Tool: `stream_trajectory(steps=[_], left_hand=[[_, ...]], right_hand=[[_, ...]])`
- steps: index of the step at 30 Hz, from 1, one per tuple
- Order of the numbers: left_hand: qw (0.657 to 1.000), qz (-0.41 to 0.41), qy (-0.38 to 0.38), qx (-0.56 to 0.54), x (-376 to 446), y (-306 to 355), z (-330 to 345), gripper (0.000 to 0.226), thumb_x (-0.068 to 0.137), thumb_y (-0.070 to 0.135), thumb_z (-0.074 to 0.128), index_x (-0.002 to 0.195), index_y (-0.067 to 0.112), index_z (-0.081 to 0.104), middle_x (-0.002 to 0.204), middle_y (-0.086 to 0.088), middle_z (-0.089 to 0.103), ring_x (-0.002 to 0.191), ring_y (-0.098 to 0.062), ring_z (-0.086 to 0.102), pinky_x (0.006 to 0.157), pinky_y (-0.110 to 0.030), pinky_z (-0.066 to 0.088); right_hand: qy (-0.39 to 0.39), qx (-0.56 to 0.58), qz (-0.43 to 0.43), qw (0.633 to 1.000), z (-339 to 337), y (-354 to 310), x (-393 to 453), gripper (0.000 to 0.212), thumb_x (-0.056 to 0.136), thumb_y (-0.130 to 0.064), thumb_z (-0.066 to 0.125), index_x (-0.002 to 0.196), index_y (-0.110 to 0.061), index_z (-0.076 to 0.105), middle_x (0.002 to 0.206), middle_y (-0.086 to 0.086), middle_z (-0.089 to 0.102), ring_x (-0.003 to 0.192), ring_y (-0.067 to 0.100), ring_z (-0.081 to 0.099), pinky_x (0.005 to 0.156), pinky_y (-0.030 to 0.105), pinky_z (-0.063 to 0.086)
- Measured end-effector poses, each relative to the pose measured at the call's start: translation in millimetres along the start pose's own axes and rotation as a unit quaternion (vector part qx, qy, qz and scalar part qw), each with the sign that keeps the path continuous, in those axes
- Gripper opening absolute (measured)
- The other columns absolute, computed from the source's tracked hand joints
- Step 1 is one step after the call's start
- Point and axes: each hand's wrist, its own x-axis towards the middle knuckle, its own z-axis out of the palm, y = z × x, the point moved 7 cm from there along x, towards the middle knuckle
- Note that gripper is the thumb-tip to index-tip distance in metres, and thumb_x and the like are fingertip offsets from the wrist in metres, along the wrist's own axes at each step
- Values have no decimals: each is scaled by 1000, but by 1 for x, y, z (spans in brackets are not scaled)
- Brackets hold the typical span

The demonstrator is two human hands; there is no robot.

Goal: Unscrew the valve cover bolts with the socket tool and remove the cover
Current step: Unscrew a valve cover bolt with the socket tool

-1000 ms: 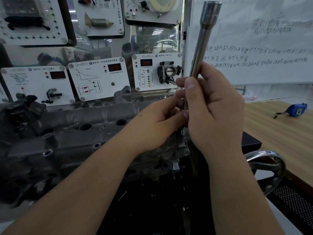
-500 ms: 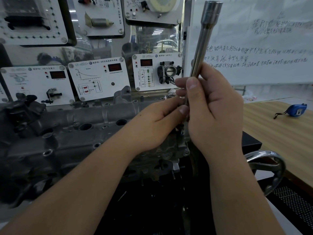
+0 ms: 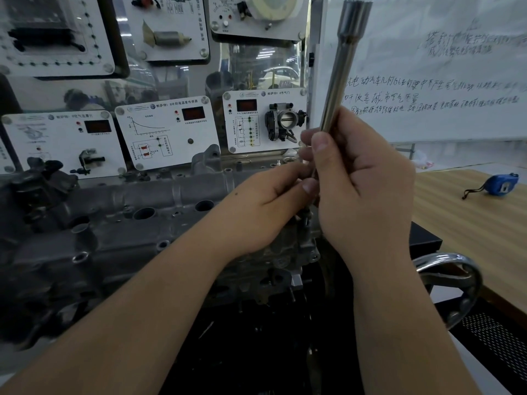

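Note:
A long steel socket tool [image 3: 340,69] stands nearly upright over the right end of the grey valve cover [image 3: 148,206]. My right hand [image 3: 362,189] grips the lower part of its shaft, thumb along the front. My left hand [image 3: 268,206] reaches in from the left and its fingertips pinch the thin lower end of the tool just under my right thumb. The tool's tip and the bolt under it are hidden behind my fingers.
White sensor demo panels [image 3: 168,132] stand behind the engine, and a whiteboard [image 3: 445,69] fills the upper right. A wooden table [image 3: 462,223] at right carries a blue tape measure [image 3: 500,184]. A chrome handwheel [image 3: 453,283] sticks out at lower right.
Almost nothing has moved. My left fingertips have shifted slightly on the lower end of the tool, and the tool stays at the same tilt.

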Motion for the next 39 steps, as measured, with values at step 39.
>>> stream_trajectory(steps=[39], left_hand=[[1000,-25,-15,-11,5,-5,2,21,106,28,55,122,19,66,109,-13,74,101,-42,68,85,-61,55]], right_hand=[[0,1,-22,1000,3,-3,0,15,100,-26,57,114,-28,63,88,-12,70,80,12,69,66,29,57]])
